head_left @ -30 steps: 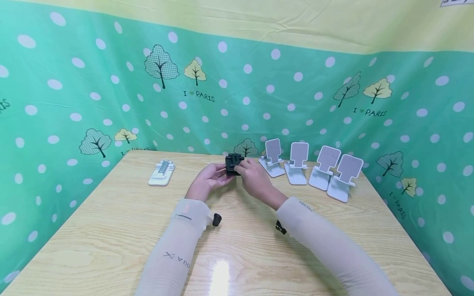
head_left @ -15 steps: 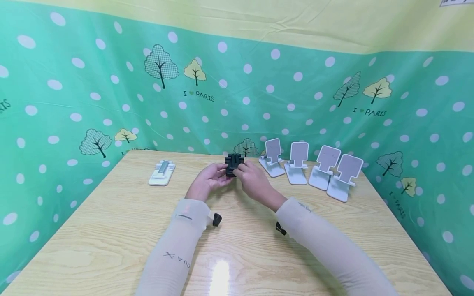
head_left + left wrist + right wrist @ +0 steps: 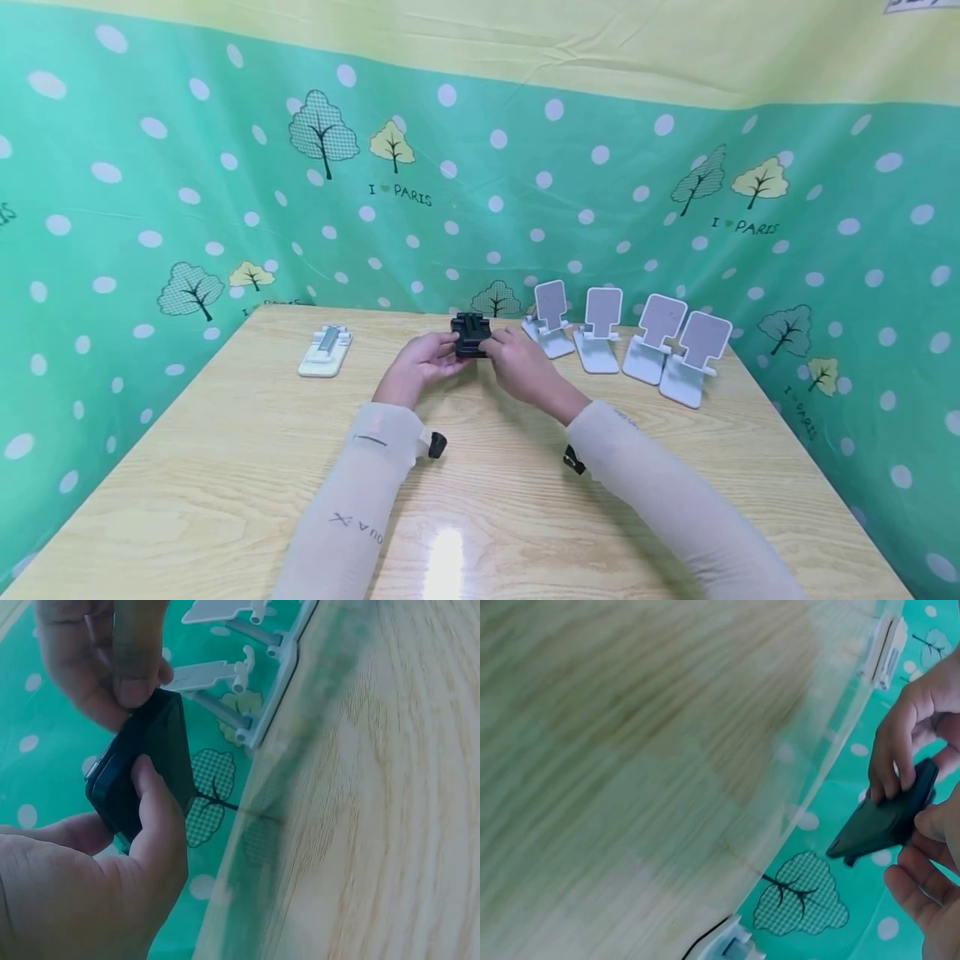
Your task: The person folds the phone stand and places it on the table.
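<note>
A folded black phone stand [image 3: 472,330] is held up near the back edge of the table. My left hand [image 3: 426,358] grips its left side, the thumb lying flat along one face in the left wrist view, where the stand [image 3: 163,750] is seen edge-on. From the other side my right hand [image 3: 521,362] pinches the near right corner between thumb and fingers. In the right wrist view the dark flat plate of the stand [image 3: 885,817] shows between both hands, its hinge parts mostly hidden.
To the right, several white phone stands [image 3: 597,354] stand unfolded in a row with grey pads. One folded white phone stand [image 3: 324,354] lies at the back left of the wooden table [image 3: 225,467]. A green dotted curtain [image 3: 450,208] hangs behind.
The right hand's fingers have shifted from the front of the black phone stand to its right corner, and the stand has tipped slightly. The left hand keeps its grip.
</note>
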